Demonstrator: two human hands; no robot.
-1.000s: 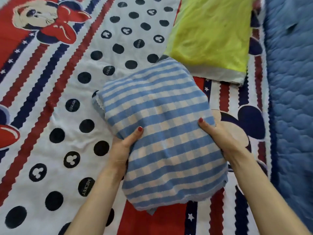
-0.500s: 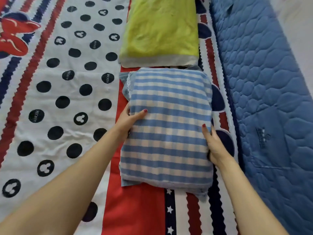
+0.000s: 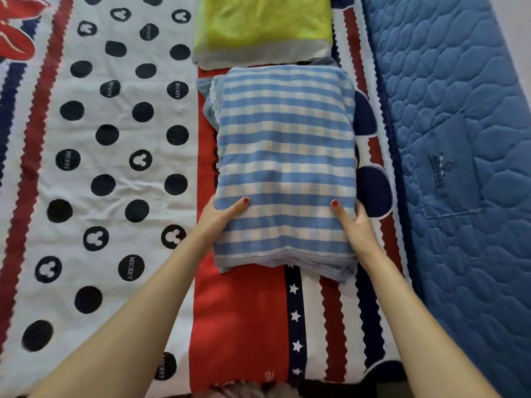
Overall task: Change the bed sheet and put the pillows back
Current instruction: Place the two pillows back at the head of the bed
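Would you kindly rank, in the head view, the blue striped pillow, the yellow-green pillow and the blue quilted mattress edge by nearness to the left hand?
1. Blue striped pillow: gripped by the left hand at its near left side.
2. Yellow-green pillow: beyond the striped one, at the top.
3. Blue quilted mattress edge: far right, past the right hand.

The striped pillow [image 3: 284, 165] now lies flat — both hands seemingly slid nearer its close end.
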